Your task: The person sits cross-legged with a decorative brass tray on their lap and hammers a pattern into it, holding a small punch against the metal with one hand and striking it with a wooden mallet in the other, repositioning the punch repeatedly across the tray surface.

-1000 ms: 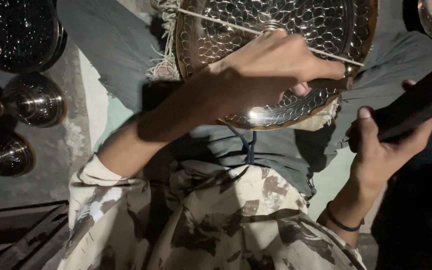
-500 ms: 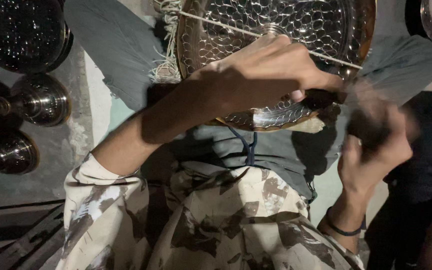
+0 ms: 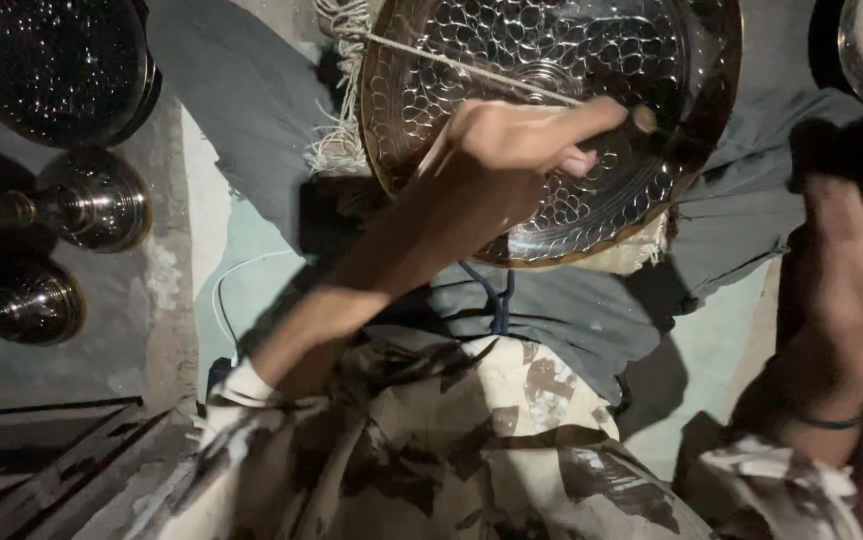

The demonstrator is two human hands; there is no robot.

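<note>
Left hand (image 3: pixel 512 160) closed round a thin punch-like tool (image 3: pixel 642 120), tip set on the round embossed metal tray (image 3: pixel 552 60). Tray resting on the lap, over grey cloth (image 3: pixel 572 320). Right hand (image 3: pixel 852 290) raised at right edge, blurred, clenched on a dark handle (image 3: pixel 862 150). Shiny metal vessels (image 3: pixel 92 200) on floor at left, well apart

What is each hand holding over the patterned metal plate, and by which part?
The left hand grips a thin punch-like tool by its shaft, its tip on the metal plate. The right hand grips a dark, blurred object; which part cannot be told.
</note>
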